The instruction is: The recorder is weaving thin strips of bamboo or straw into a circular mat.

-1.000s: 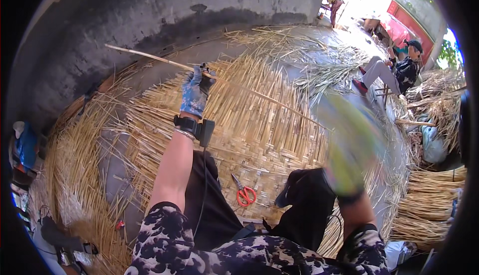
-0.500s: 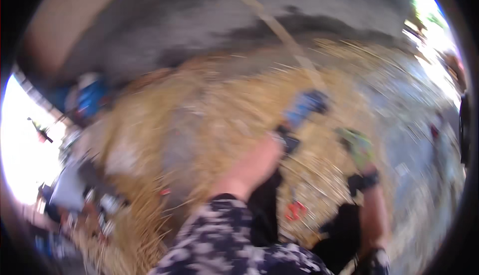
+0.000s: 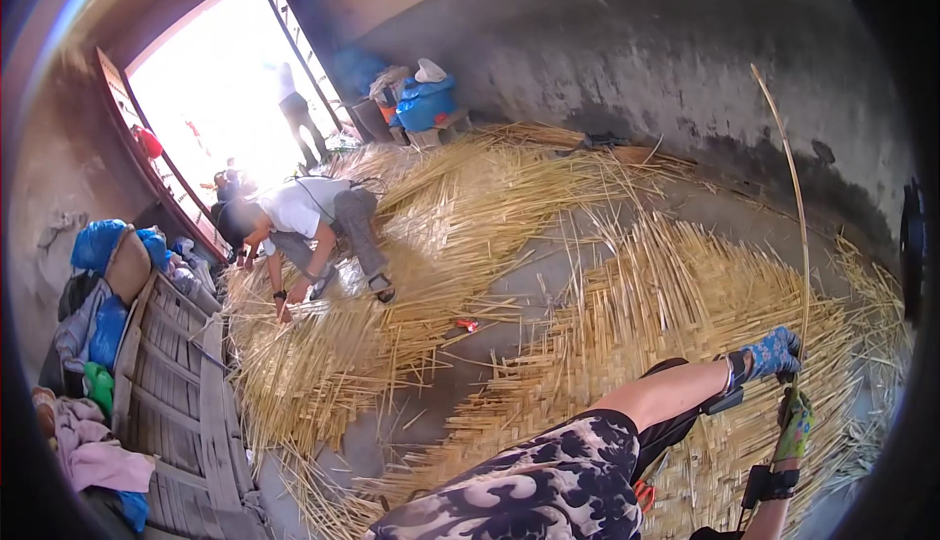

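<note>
A long, thin bamboo strip rises from my hands at the right, its upper part bowed in front of the wall. My left hand, in a blue patterned glove, is closed around the strip. Just below it, my right hand in a green patterned glove has its fingers curled at the strip's lower end; they are partly hidden. Under both hands lies a woven bamboo mat with loose strip ends at its edges. Something red-orange lies on the mat, partly covered by my clothing.
Another person bends over a second woven mat at the left. A slatted wooden bench with piled bags and cloths stands at the left edge. Blue containers sit by the far wall, near a bright doorway. A small red item lies between the mats.
My view has swung left and sharpened from a blur, bringing the doorway, bench and other person into sight. Both hands now appear farther right and closer together, the strip standing steeper.
</note>
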A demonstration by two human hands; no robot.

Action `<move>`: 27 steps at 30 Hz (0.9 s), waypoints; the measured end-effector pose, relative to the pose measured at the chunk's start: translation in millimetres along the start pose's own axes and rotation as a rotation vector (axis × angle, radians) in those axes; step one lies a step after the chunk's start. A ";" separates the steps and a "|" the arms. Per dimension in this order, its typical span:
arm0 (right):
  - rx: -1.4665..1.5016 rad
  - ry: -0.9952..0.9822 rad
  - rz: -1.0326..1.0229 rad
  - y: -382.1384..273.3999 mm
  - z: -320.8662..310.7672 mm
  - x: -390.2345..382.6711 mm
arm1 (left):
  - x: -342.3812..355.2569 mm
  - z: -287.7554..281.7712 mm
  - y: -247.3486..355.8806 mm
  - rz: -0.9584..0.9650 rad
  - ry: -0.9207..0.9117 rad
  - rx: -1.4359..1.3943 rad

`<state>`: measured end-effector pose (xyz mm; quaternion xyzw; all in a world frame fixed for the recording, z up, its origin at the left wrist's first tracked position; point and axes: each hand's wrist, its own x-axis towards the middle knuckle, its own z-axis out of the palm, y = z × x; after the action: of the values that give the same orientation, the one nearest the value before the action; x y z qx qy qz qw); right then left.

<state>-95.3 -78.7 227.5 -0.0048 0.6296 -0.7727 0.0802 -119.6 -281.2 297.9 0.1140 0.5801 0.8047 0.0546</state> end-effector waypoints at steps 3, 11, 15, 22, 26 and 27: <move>0.018 0.029 0.015 3.8 1.4 -4.2 | -9.8 0.3 4.5 -0.001 -0.004 0.032; -0.247 0.066 -0.182 -30.8 40.0 -37.4 | -13.2 -3.3 16.3 0.015 -0.148 0.252; -0.063 0.074 -0.452 -22.2 37.1 -44.0 | -12.5 -0.6 23.0 -0.023 -0.263 0.268; -0.126 -0.085 -0.252 -39.9 13.6 -36.9 | -17.7 25.5 40.7 -0.030 -0.229 0.138; 0.094 0.001 -0.127 -53.4 24.4 -46.8 | -14.4 27.5 40.7 -0.119 -0.196 0.131; 0.125 0.018 -0.124 -54.5 26.7 -48.5 | -12.8 26.8 38.6 -0.113 -0.186 0.135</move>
<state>-51.0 -87.7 290.7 -0.0317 0.5795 -0.8139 0.0267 -98.9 -271.7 341.0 0.1586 0.6309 0.7454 0.1455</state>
